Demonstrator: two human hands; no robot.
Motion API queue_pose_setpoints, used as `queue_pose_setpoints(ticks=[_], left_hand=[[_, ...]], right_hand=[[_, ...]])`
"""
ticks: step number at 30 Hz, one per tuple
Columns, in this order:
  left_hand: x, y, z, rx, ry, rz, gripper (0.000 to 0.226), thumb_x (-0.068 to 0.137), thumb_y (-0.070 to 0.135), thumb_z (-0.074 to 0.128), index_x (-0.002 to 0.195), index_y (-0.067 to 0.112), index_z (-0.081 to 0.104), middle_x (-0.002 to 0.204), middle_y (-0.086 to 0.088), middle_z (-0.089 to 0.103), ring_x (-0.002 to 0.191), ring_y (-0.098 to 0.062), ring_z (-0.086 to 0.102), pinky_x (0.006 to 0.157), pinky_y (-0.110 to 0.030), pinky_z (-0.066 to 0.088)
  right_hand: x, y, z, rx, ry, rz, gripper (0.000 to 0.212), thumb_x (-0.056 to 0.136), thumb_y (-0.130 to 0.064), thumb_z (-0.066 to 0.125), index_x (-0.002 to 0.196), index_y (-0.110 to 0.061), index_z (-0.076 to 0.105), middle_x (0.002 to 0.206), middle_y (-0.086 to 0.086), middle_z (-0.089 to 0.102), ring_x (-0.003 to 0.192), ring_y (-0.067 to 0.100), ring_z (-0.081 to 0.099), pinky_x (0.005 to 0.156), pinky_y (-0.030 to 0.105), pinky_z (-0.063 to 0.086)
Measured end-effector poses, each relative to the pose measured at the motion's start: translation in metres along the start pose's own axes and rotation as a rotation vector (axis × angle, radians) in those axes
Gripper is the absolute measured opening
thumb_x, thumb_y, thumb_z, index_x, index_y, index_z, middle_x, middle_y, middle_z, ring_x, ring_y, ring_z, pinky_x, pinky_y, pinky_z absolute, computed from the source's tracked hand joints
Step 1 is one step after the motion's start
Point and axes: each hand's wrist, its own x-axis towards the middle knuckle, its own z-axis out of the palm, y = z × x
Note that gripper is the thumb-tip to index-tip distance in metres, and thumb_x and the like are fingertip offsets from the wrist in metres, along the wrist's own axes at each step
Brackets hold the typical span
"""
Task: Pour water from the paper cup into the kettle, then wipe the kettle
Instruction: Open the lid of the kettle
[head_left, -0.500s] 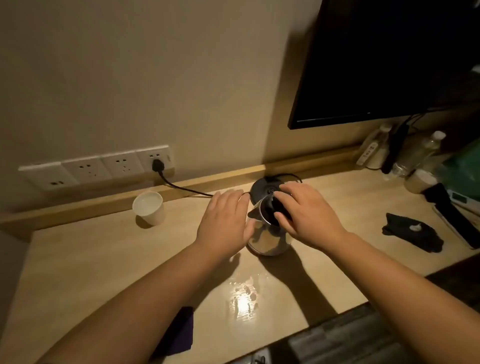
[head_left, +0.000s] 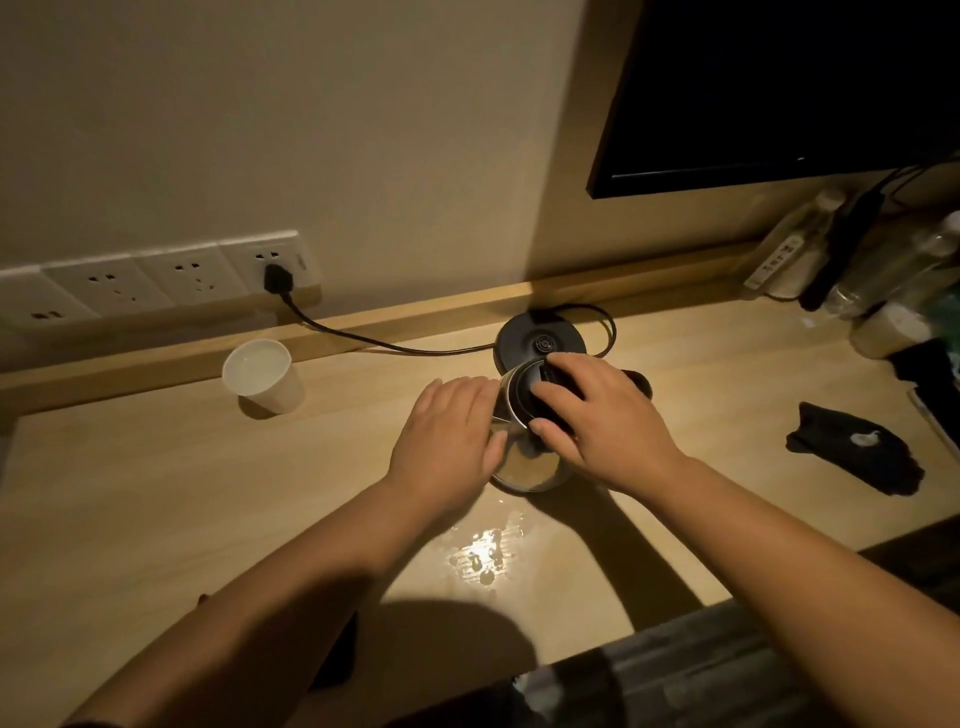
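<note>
On wet wooden desk (head_left: 156, 493): left hand (head_left: 447, 441) flat against kettle (head_left: 524, 457), right hand (head_left: 602, 415) fingers gripping lid.

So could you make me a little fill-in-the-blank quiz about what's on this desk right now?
1. The paper cup stands upright to the ____ of the kettle.
2. The kettle stands on the desk, just in front of its round black ____.
3. The right hand rests on the kettle's ____, while the left hand touches its side.
4. A black cord runs from that round part to a wall ____.

Missing words: left; base; lid; socket
</note>
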Motion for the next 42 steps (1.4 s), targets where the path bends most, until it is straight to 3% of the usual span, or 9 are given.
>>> queue_pose_setpoints(ticks=[5,18,24,28,33,37,42], left_hand=[[-0.005,0.001,0.006,0.051,-0.033,0.007,0.057,0.092,0.039,0.046,0.141,0.012,0.033,0.135,-0.007,0.049,0.124,-0.023,0.043,0.112,-0.043,0.024],[-0.008,-0.001,0.014,0.122,-0.042,-0.015,0.065,0.087,0.031,0.056,0.142,0.011,0.028,0.135,-0.008,0.050,0.124,-0.025,0.045,0.112,-0.046,0.023],[-0.004,0.001,0.015,0.116,-0.033,-0.040,0.064,0.087,0.033,0.057,0.142,0.015,0.029,0.136,-0.006,0.050,0.126,-0.023,0.044,0.113,-0.044,0.019],[-0.003,0.001,0.017,0.111,-0.015,-0.047,0.062,0.090,0.039,0.053,0.142,0.015,0.028,0.138,-0.006,0.050,0.127,-0.024,0.044,0.112,-0.043,0.016],[-0.003,0.001,0.018,0.091,-0.017,-0.044,0.063,0.091,0.042,0.050,0.143,0.013,0.030,0.138,-0.007,0.050,0.127,-0.024,0.044,0.112,-0.043,0.018],[-0.003,0.000,0.016,0.076,-0.028,-0.036,0.064,0.091,0.040,0.051,0.144,0.012,0.030,0.139,-0.008,0.049,0.127,-0.024,0.043,0.113,-0.044,0.019],[-0.002,0.001,0.014,0.070,-0.048,-0.037,0.063,0.092,0.039,0.048,0.144,0.010,0.030,0.139,-0.009,0.049,0.127,-0.026,0.043,0.113,-0.045,0.021]], right_hand=[[0.001,0.001,0.003,0.015,0.003,-0.001,0.042,0.093,-0.042,0.051,0.118,-0.011,0.065,0.133,0.016,0.056,0.124,0.031,0.049,0.098,0.043,0.046],[-0.001,-0.001,-0.001,0.135,0.030,0.095,0.037,0.089,-0.037,0.065,0.117,-0.012,0.065,0.135,0.017,0.055,0.122,0.034,0.051,0.088,0.046,0.052],[-0.008,0.006,-0.010,0.337,0.104,0.212,0.051,0.091,-0.045,0.048,0.127,-0.012,0.061,0.137,0.013,0.052,0.124,0.030,0.050,0.093,0.043,0.050],[-0.024,0.020,-0.010,0.548,0.153,0.272,0.053,0.091,-0.046,0.044,0.134,-0.017,0.054,0.133,0.004,0.052,0.118,0.016,0.051,0.091,0.033,0.048],[-0.039,0.028,-0.004,0.694,0.220,0.422,0.036,0.088,-0.048,0.052,0.123,-0.039,0.049,0.113,-0.022,0.053,0.104,-0.007,0.051,0.080,0.006,0.038],[-0.044,0.033,0.000,0.762,0.245,0.531,0.023,0.088,-0.051,0.051,0.111,-0.048,0.053,0.110,-0.014,0.058,0.102,0.001,0.055,0.081,0.024,0.046],[-0.050,0.031,0.001,0.835,0.258,0.557,0.019,0.090,-0.048,0.050,0.107,-0.057,0.053,0.111,-0.010,0.059,0.106,0.006,0.056,0.086,0.031,0.049]])
